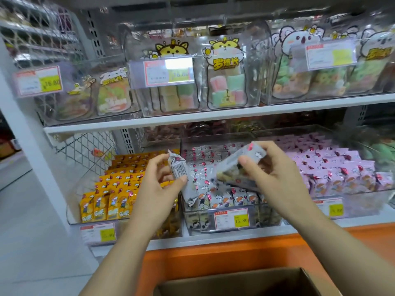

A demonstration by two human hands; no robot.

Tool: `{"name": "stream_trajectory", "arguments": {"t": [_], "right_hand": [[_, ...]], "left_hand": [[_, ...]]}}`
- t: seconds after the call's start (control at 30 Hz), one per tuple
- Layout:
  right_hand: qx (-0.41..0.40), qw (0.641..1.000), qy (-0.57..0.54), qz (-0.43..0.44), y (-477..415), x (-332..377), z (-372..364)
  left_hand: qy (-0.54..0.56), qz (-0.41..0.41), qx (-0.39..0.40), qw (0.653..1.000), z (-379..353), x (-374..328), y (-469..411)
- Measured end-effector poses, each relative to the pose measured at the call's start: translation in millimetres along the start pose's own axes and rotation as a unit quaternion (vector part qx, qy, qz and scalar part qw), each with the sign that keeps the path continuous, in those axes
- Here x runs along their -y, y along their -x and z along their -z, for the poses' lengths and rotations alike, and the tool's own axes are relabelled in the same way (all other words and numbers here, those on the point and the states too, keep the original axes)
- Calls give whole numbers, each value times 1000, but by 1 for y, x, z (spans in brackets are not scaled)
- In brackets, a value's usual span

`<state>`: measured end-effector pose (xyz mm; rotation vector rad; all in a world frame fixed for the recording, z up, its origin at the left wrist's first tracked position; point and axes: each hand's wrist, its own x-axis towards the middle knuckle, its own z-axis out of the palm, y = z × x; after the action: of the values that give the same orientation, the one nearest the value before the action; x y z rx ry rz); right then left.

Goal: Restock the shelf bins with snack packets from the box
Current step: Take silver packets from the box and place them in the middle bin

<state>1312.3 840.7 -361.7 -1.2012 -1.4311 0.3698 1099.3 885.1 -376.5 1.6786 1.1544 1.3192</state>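
Observation:
My left hand [157,184] pinches a grey-white snack packet [181,176] upright over the left edge of the middle clear bin [233,229]. My right hand [271,169] grips a second, blurred grey packet [237,167] tilted above the same bin, which holds rows of matching grey packets [213,189]. The cardboard box [245,282] shows at the bottom edge, its inside dark.
A bin of yellow packets [116,189] stands to the left and a bin of pink packets [333,169] to the right. Above is a shelf [213,116] with clear bins of bagged candy. An orange ledge [213,255] runs below the bins. Floor lies at left.

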Motion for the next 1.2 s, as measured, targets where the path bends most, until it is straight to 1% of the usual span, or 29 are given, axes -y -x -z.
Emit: {"name": "stream_trajectory", "arguments": {"t": [0.13, 0.27, 0.4, 0.5, 0.6, 0.67, 0.8, 0.87, 0.93, 1.03, 1.13, 1.2], "right_hand": [[77, 993, 74, -52, 4, -16, -8], [103, 984, 135, -61, 0, -23, -17], [91, 986, 132, -48, -6, -21, -25], [119, 986, 116, -35, -9, -20, -34], [151, 975, 160, -26, -10, -20, -44], [159, 969, 188, -16, -14, -19, -48], [182, 962, 203, 3, -27, -17, -50], [206, 954, 216, -1, -35, -17, -49], [248, 941, 230, -5, -41, -16, -50], [299, 922, 244, -6, -48, -18, -55], [317, 912, 260, -2, -53, -24, -55], [321, 911, 258, -4, -55, -26, -52]], "left_hand": [[9, -2, -5, 1000, 0, 4, 4], [-75, -50, 40, 995, 9, 7, 3], [-175, -85, 62, 979, 17, 9, 1], [-212, -85, 75, 971, 24, 11, -1], [-203, -75, 73, 974, 26, 7, 1], [-185, -65, 50, 979, 24, 5, 4], [-175, -64, 8, 983, 21, 2, 6], [-167, -75, 16, 983, 23, -1, 4], [-167, -84, 34, 982, 26, -1, 2], [-177, -66, 45, 981, 28, -1, -3], [-188, -55, 67, 978, 26, 0, -7], [-201, -52, 89, 974, 22, 2, -9]]}}
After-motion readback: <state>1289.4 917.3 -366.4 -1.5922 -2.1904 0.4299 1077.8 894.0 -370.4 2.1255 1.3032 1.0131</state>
